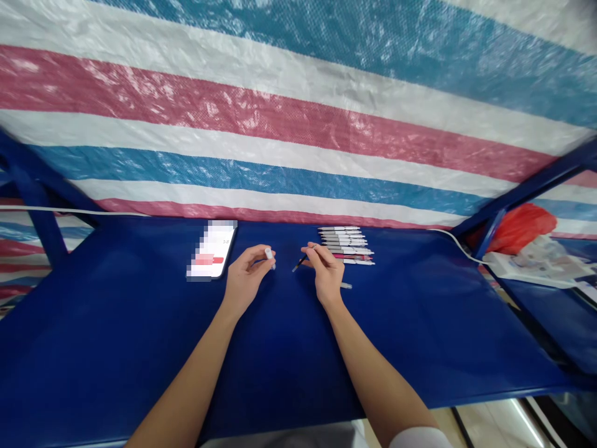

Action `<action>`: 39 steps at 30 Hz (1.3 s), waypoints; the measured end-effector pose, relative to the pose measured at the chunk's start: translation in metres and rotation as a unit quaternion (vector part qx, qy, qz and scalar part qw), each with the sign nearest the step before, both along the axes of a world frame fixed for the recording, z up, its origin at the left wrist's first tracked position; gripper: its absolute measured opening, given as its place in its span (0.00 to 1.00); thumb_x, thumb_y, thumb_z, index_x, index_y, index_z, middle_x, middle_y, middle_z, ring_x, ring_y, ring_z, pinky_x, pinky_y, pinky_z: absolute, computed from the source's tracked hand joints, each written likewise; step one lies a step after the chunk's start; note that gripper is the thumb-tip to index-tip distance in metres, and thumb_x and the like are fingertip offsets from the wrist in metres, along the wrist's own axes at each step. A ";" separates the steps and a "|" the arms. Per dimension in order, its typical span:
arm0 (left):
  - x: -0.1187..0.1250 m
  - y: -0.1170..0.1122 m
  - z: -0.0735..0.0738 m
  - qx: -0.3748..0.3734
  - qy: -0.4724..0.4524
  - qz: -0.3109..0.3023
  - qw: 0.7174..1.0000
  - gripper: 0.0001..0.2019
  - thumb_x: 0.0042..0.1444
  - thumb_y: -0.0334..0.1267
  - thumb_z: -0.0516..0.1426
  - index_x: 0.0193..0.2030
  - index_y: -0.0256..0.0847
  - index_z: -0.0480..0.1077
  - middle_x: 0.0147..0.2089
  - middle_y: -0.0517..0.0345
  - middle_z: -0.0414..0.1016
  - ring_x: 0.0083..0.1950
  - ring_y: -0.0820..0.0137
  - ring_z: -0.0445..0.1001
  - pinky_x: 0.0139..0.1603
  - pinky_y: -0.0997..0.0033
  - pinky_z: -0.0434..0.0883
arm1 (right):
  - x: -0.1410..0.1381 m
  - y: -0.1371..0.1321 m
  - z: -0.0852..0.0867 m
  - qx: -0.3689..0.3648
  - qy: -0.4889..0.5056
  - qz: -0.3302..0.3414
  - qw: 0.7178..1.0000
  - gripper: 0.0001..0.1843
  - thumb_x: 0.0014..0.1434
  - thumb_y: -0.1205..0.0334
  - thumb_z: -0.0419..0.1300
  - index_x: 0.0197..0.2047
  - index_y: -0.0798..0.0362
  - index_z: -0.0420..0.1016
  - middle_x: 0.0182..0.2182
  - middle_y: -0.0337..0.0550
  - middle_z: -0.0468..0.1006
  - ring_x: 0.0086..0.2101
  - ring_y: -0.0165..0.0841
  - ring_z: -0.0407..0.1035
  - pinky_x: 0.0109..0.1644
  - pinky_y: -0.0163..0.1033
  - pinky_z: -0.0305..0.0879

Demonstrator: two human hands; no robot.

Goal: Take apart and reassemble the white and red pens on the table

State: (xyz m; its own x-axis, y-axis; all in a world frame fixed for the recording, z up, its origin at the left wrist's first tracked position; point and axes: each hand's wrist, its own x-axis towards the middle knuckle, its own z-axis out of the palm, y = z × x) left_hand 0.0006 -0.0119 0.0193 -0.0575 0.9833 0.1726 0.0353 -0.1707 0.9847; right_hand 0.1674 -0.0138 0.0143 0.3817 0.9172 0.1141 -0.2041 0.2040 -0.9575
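My left hand [247,274] rests on the blue table [140,323] with its fingers curled round a small white pen part [269,254], held upright at the fingertips. A short way to the right, my right hand [326,269] pinches a thin dark pen refill [300,263] that points left and down toward the other hand. A small grey piece [346,285] lies on the table just right of my right wrist. Behind my right hand lies a neat row of several white pens [346,242], one of them with a red band.
A phone [213,251] with a lit screen lies left of my left hand. A striped red, white and blue tarp [298,124] hangs behind the table. A white cable [454,244] runs off to a shelf at the right with a red bag [520,227] and papers.
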 end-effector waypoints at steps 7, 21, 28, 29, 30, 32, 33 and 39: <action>0.000 -0.001 0.001 -0.015 0.002 -0.005 1.000 0.18 0.51 0.43 0.64 0.49 0.42 0.73 0.43 0.53 0.79 0.46 0.63 0.77 0.45 0.63 0.76 | -0.005 0.000 0.002 -0.025 0.079 0.043 0.996 0.15 0.50 0.53 0.67 0.40 0.52 0.79 0.30 0.39 0.78 0.33 0.31 0.75 0.31 0.35 0.77; 0.001 -0.003 0.005 -0.025 0.086 -0.108 0.990 0.17 0.59 0.46 0.56 0.53 0.45 0.74 0.42 0.54 0.78 0.37 0.68 0.76 0.32 0.71 0.73 | -0.009 0.033 0.050 0.021 0.072 0.071 0.995 0.15 0.53 0.51 0.63 0.43 0.48 0.76 0.33 0.38 0.77 0.34 0.31 0.75 0.33 0.36 0.77; 0.002 -0.003 0.005 -0.013 0.117 -0.135 0.984 0.15 0.61 0.45 0.53 0.49 0.45 0.75 0.42 0.54 0.78 0.38 0.68 0.76 0.34 0.71 0.72 | -0.016 0.034 0.048 0.024 0.026 0.062 0.997 0.16 0.53 0.50 0.63 0.42 0.49 0.76 0.32 0.39 0.79 0.34 0.31 0.76 0.31 0.36 0.77; 0.002 -0.002 0.005 -0.015 0.121 -0.135 0.983 0.14 0.61 0.45 0.53 0.49 0.45 0.75 0.42 0.54 0.78 0.38 0.68 0.76 0.34 0.71 0.72 | -0.016 0.033 0.048 0.026 0.022 0.063 0.997 0.16 0.53 0.51 0.63 0.42 0.49 0.76 0.32 0.39 0.79 0.34 0.31 0.76 0.31 0.36 0.77; 0.002 -0.003 0.005 -0.017 0.125 -0.135 0.983 0.14 0.61 0.45 0.53 0.49 0.45 0.75 0.42 0.54 0.78 0.39 0.67 0.76 0.35 0.71 0.72 | -0.015 0.033 0.047 0.029 0.020 0.062 0.997 0.16 0.53 0.51 0.63 0.42 0.49 0.76 0.32 0.39 0.78 0.34 0.31 0.75 0.31 0.36 0.77; 0.002 -0.003 0.007 -0.017 0.129 -0.133 0.983 0.14 0.61 0.45 0.53 0.48 0.45 0.75 0.42 0.55 0.78 0.38 0.67 0.75 0.36 0.70 0.72 | -0.014 0.032 0.048 0.035 0.020 0.050 0.998 0.16 0.53 0.50 0.63 0.42 0.50 0.76 0.32 0.39 0.78 0.33 0.31 0.75 0.31 0.36 0.77; 0.002 -0.003 0.007 -0.015 0.129 -0.132 0.983 0.14 0.61 0.45 0.53 0.48 0.45 0.75 0.41 0.55 0.78 0.38 0.68 0.75 0.37 0.70 0.72 | -0.014 0.032 0.049 0.037 0.021 0.040 0.998 0.16 0.54 0.50 0.63 0.43 0.49 0.76 0.32 0.39 0.78 0.34 0.30 0.75 0.31 0.35 0.77; 0.002 -0.005 0.011 -0.010 0.117 -0.133 0.984 0.15 0.60 0.46 0.54 0.48 0.44 0.75 0.41 0.54 0.78 0.38 0.67 0.75 0.38 0.69 0.73 | -0.013 0.032 0.048 0.030 0.015 0.055 0.998 0.16 0.53 0.50 0.63 0.42 0.49 0.77 0.32 0.39 0.78 0.33 0.31 0.74 0.33 0.37 0.77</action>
State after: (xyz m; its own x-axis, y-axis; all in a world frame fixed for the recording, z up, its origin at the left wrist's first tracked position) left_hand 0.0031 -0.0168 0.0304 0.2413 0.9616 0.1311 0.2187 -0.1855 0.9580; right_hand 0.1544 0.0186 0.0622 0.2830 0.9458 0.1595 -0.2574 0.2351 -0.9373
